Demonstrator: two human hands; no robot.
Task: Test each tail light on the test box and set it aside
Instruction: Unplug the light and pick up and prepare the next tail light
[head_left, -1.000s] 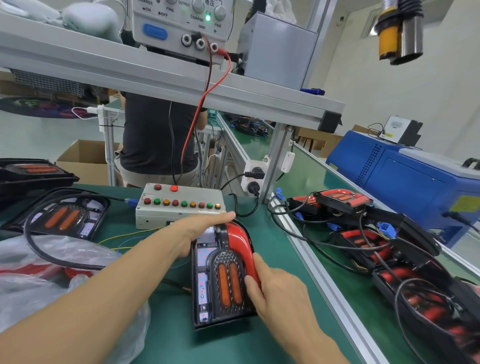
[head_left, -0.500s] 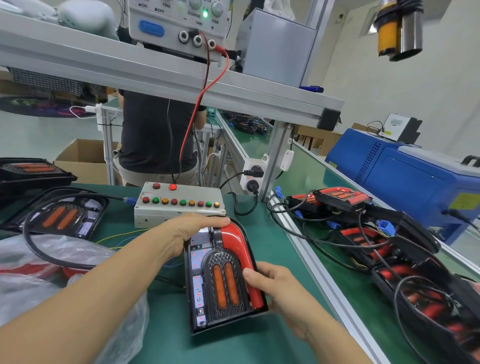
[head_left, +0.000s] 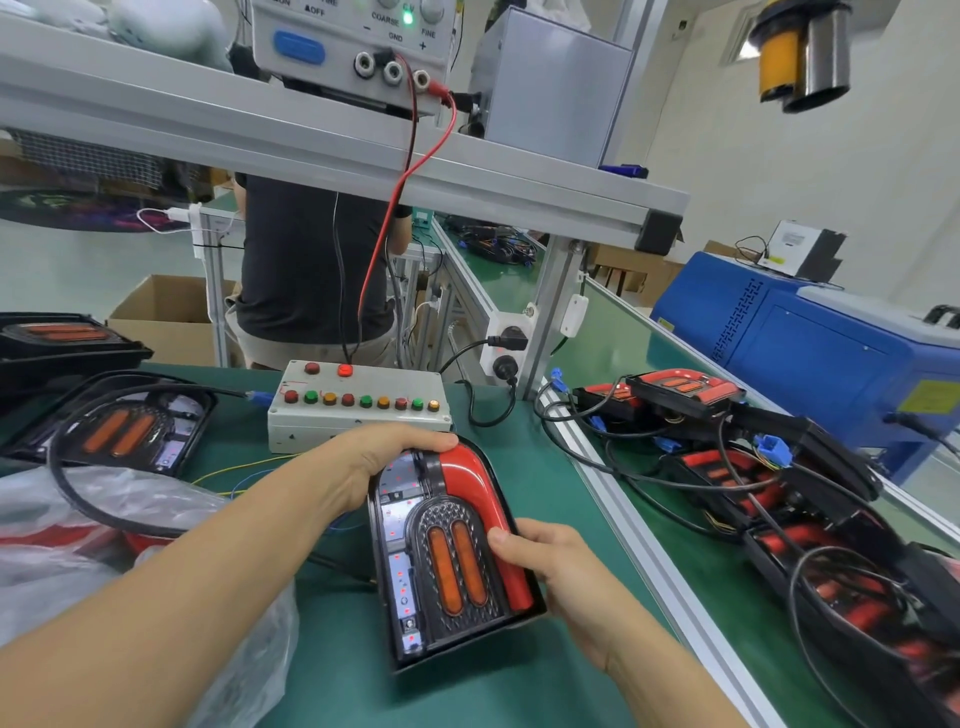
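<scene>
Both hands clasp the tail light (head_left: 447, 551): left hand (head_left: 382, 460) hides its top, right hand (head_left: 550, 564) seemingly curls underneath.

Bright, even overhead light, soft shadows; wide-angle bending curves the shelf rail (head_left: 363, 156) and edges; slight blur at the lower corners.

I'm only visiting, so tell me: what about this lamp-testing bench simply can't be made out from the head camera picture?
- Tail light: its plug and cable are hidden beneath it, so whether it is connected to the test box is unclear.
- Left hand and right hand: fingers behind the lamp's edges are out of sight.
- Test box: button labels too small to read.
- Power supply: top cut off by the upper edge.
</scene>
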